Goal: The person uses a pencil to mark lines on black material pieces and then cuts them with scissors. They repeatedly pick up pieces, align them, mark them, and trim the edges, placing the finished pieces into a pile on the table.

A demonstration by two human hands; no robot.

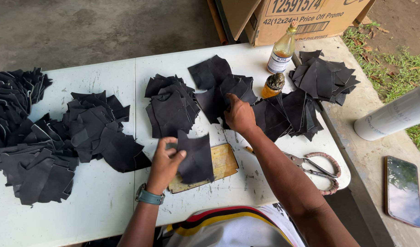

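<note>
Left hand is pinching a black leather piece over the yellow board. Right hand is gripping a piece on the middle pile. Scissors, two bottles are crowding the white tabletop.

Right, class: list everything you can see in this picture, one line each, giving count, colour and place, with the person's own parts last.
table: one, white, fills the middle
cut fabric pieces: several piles, black, spread across the table
single fabric piece: one, black, in the left hand
wooden board: one, yellowish, under that piece
scissors: one pair, metal with wrapped handles, right edge of the table
tall bottle: one, clear with amber liquid, far edge
small jar: one, amber, before the bottle
cardboard box: one, brown, behind the table
phone: one, dark, on the ledge at right
cylinder: one, white, far right
wristwatch: one, teal, left wrist
left hand: holds the single piece
right hand: on a middle pile
</note>
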